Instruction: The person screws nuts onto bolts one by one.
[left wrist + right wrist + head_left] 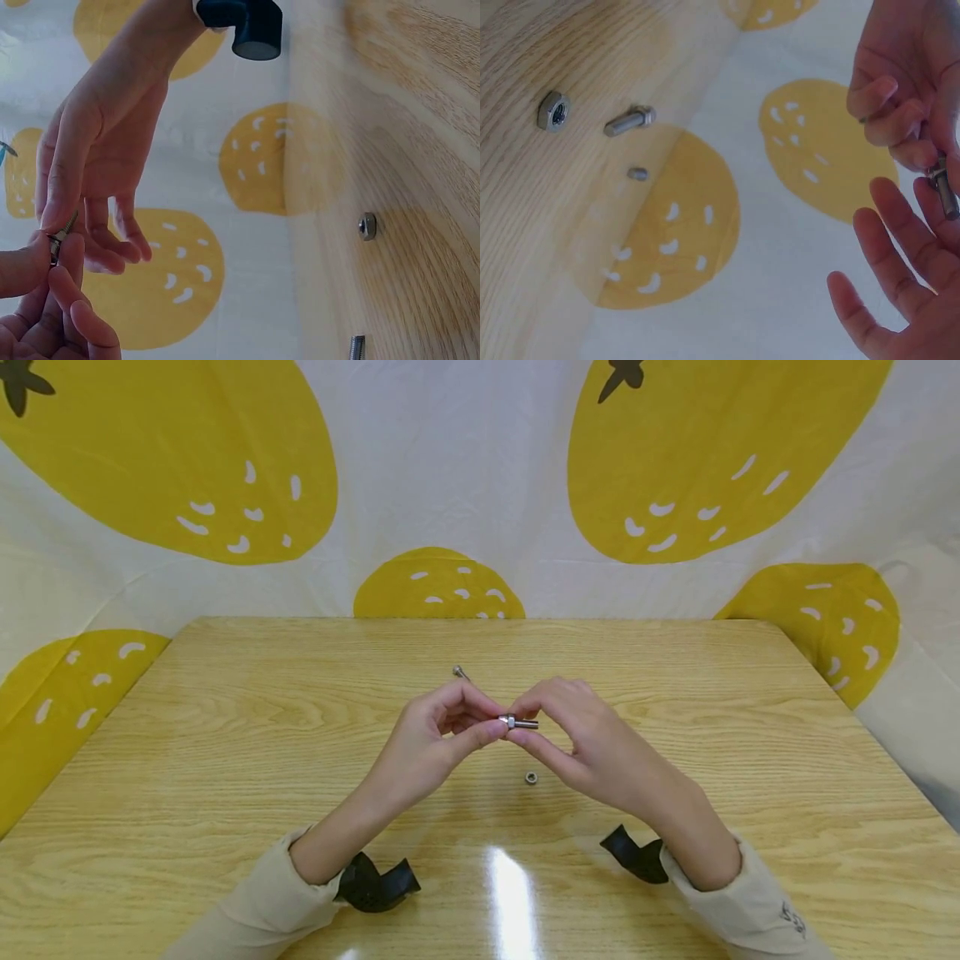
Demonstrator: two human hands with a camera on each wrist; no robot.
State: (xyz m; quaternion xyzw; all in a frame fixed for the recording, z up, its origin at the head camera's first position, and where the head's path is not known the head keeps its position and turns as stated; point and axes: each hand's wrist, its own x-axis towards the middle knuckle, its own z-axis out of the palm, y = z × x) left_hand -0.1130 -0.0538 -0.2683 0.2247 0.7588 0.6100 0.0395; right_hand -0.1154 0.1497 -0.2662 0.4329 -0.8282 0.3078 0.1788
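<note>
My left hand (pixel 420 739) pinches a metal bolt (pixel 529 724) at its head end, between thumb and fingertips. A hex nut (pixel 512 721) sits on the bolt, and the bare shank points to the right. Thumb and index finger of my right hand (pixel 592 739) pinch at the nut from below and above. In the left wrist view, the bolt (pixel 70 223) sticks out between both hands' fingertips. At the right edge of the right wrist view the bolt (pixel 946 196) shows beside the fingers; part of the right hand is cut off there.
A loose nut (pixel 531 777) lies on the wooden table (pixel 262 735) below the hands. Behind the left fingers lies another bolt (pixel 459 672), partly hidden. A small metal piece (pixel 637 173) also shows in the right wrist view. A patterned cloth (pixel 450 485) hangs behind the table.
</note>
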